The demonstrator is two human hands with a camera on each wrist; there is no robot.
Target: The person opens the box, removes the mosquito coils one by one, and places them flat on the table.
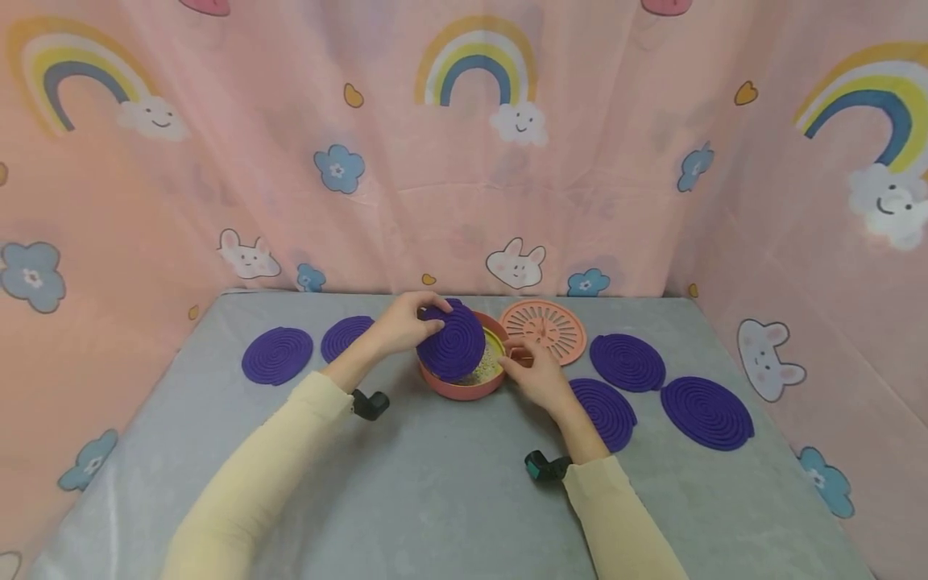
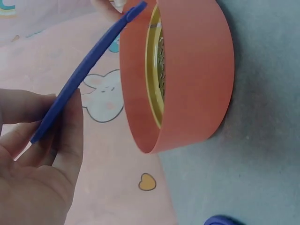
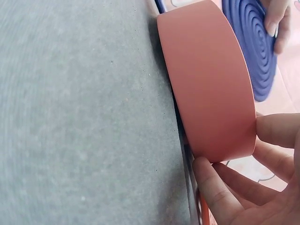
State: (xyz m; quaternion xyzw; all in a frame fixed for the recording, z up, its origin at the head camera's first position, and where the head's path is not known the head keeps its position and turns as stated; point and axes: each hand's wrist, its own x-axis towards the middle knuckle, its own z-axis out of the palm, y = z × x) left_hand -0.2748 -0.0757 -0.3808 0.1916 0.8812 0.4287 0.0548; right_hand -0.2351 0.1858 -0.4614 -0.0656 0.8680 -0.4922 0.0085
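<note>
My left hand (image 1: 406,322) pinches a purple mosquito coil (image 1: 455,345) by its edge, thumb on one face and fingers on the other. The coil is tilted over the open orange-pink coil holder (image 1: 461,393), a round, straight-walled box. Inside the holder sits a yellow-rimmed tray (image 2: 153,70) with a speckled surface. My right hand (image 1: 538,377) holds the holder's right side; in the right wrist view the thumb (image 3: 276,131) is at the rim and the fingers lie against the outer wall. Just behind that hand lies the slotted peach lid (image 1: 569,334).
Two more purple coils lie on the left, an outer coil (image 1: 277,356) and an inner coil (image 1: 342,337) partly behind my left arm. To the right, several others surround a middle coil (image 1: 627,362). Grey cloth (image 1: 435,499) covers the table; a pink printed curtain (image 1: 435,201) hangs behind.
</note>
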